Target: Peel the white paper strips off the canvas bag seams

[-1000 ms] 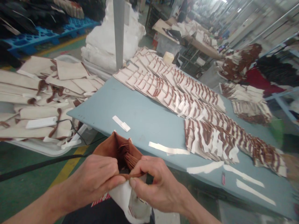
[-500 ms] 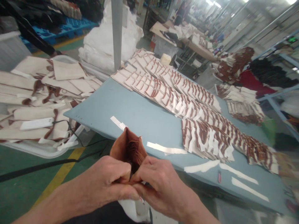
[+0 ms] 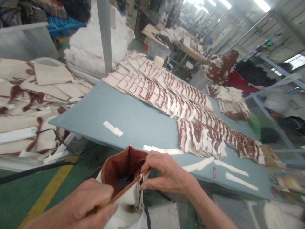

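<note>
I hold a cream cloth bag with a brown lining [image 3: 119,168] just below the table's near edge. My left hand [image 3: 88,206] is closed in a pinch on a thin brown strap [image 3: 126,189] at the bag's near rim. Farther right, my right hand [image 3: 164,173] pinches the other end of that strap at the bag's mouth. The strap runs taut and slanted between both hands. The bag's mouth gapes and shows the brown inside.
A blue-grey table [image 3: 133,117] carries long overlapping rows of cream and brown pieces [image 3: 181,101] and loose white paper strips [image 3: 113,128]. A heap of cream bags [image 3: 35,98] fills a bin at left. A grey post [image 3: 105,35] stands behind. More tables lie beyond.
My hands have drawn apart, the left toward me and down, stretching the brown strap between them. The bag's mouth has opened wider. The view has swung a little to the right.
</note>
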A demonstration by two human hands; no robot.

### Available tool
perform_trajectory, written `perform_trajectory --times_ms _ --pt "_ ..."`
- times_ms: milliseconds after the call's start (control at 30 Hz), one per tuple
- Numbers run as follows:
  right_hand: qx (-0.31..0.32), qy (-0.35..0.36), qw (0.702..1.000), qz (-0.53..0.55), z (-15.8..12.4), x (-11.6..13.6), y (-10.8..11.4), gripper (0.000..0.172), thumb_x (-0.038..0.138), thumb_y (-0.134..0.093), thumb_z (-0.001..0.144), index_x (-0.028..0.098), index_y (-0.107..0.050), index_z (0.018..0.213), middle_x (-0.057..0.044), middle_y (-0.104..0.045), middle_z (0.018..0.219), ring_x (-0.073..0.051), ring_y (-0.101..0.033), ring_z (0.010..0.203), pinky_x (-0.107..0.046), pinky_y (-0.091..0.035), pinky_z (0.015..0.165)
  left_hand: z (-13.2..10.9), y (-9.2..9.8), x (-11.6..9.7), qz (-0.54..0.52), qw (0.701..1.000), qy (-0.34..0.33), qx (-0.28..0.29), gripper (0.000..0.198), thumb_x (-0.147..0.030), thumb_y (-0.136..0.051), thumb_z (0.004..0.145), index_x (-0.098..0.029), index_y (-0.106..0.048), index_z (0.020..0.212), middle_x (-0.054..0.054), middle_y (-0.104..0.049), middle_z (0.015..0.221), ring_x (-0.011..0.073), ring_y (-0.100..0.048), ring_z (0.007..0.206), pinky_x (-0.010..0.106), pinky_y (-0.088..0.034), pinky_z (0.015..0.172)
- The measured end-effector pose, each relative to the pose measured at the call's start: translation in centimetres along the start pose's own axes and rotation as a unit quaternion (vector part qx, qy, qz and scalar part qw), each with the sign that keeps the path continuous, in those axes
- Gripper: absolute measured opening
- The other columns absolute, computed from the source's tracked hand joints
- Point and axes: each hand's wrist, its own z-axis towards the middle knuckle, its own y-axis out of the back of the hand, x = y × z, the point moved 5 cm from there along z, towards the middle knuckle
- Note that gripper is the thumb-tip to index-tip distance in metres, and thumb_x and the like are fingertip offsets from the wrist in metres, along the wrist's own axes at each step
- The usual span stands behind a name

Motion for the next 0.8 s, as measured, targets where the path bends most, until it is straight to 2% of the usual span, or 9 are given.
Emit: perform_trajectory --times_ms 67,133,233,333,400,433,500,600,800 --pt "0.001 -0.01 1.0 0.014 -0.1 0.4 0.4 0.031 0.049 -0.078 0.107 0.022 -0.077 0.091 -0.002 -0.081 0.087 -0.017 -0.07 0.083 -0.028 -0.049 0.078 0.8 1.0 1.1 0.006 0.999 -0.012 -0.036 0.041 -0.031 -0.048 0.114 -0.023 -0.051 0.074 -0.005 -0.06 0.067 0.0136 -0.056 0.061 0.03 -0.035 0.061" --pt "-0.004 -0.011 1.0 0.023 0.0 1.1 0.8 0.031 0.045 -0.074 0.111 0.023 -0.077 0.09 -0.002 -0.081 0.085 -0.017 -0.069 0.081 -0.029 -0.049 0.078 1.9 1.8 2.0 0.013 0.999 -0.021 -0.044 0.044 -0.034 -0.045 0.117 -0.023 -0.049 0.074 -0.005 -0.06 0.068 0.0138 -0.055 0.061 0.031 -0.035 0.061" --pt "-0.01 -0.012 0.999 0.03 0.6 2.4 1.7 0.035 0.049 -0.071 0.112 0.023 -0.076 0.09 -0.002 -0.08 0.084 -0.017 -0.069 0.081 -0.029 -0.049 0.079 3.8 2.6 2.0 0.015 0.998 -0.05 -0.046 0.044 -0.046 -0.054 0.116 -0.023 -0.054 0.078 -0.004 -0.063 0.074 0.0164 -0.057 0.067 0.031 -0.038 0.066" --pt "0.009 -0.012 1.0 0.015 1.5 3.6 2.5 0.032 0.046 -0.072 0.112 0.023 -0.074 0.089 0.0 -0.078 0.083 -0.016 -0.067 0.079 -0.028 -0.047 0.077 5.6 3.6 -0.5 0.01 0.991 -0.109 -0.074 0.022 -0.045 -0.066 0.112 -0.024 -0.068 0.105 -0.001 -0.076 0.1 0.0208 -0.068 0.093 0.03 -0.047 0.088" --pt "0.017 -0.01 1.0 -0.006 2.0 4.3 3.1 0.025 0.037 -0.076 0.109 0.023 -0.073 0.089 0.001 -0.077 0.082 -0.015 -0.065 0.078 -0.027 -0.044 0.075 6.6 4.2 -2.9 0.006 0.983 -0.154 -0.099 0.007 -0.027 -0.064 0.112 -0.027 -0.069 0.117 -0.001 -0.079 0.11 0.0195 -0.071 0.106 0.029 -0.047 0.104" --pt "0.018 -0.011 1.0 -0.015 2.2 4.6 3.3 0.022 0.032 -0.078 0.107 0.023 -0.072 0.089 0.001 -0.076 0.082 -0.015 -0.064 0.078 -0.027 -0.043 0.073 7.0 4.4 -4.0 0.001 0.98 -0.167 -0.111 0.013 -0.019 -0.062 0.11 -0.027 -0.068 0.117 -0.003 -0.079 0.11 0.0179 -0.071 0.107 0.028 -0.046 0.107" --pt "0.02 -0.017 0.999 -0.019 2.4 5.1 3.7 0.019 0.024 -0.08 0.104 0.022 -0.071 0.088 0.002 -0.074 0.082 -0.014 -0.062 0.077 -0.025 -0.042 0.072 7.6 4.7 -5.6 -0.016 0.977 -0.172 -0.123 0.023 -0.01 -0.06 0.103 -0.027 -0.068 0.116 -0.005 -0.079 0.107 0.0149 -0.073 0.104 0.024 -0.049 0.102" --pt "0.028 -0.038 0.999 0.001 2.6 5.2 3.9 0.019 0.021 -0.081 0.101 0.022 -0.07 0.086 0.003 -0.073 0.082 -0.013 -0.061 0.074 -0.024 -0.043 0.071 8.0 4.6 -6.5 -0.037 0.977 -0.16 -0.14 0.027 -0.007 -0.057 0.097 -0.028 -0.068 0.11 -0.008 -0.078 0.098 0.0112 -0.074 0.092 0.02 -0.051 0.088" --pt "0.031 -0.071 0.996 0.049 2.7 4.2 3.2 0.027 0.035 -0.077 0.104 0.021 -0.069 0.082 0.003 -0.069 0.076 -0.012 -0.057 0.069 -0.025 -0.043 0.069 7.8 4.6 -7.0 0.018 0.971 -0.176 -0.16 0.027 -0.004 -0.056 0.096 -0.026 -0.068 0.108 -0.008 -0.078 0.092 0.0095 -0.075 0.082 0.019 -0.051 0.077"
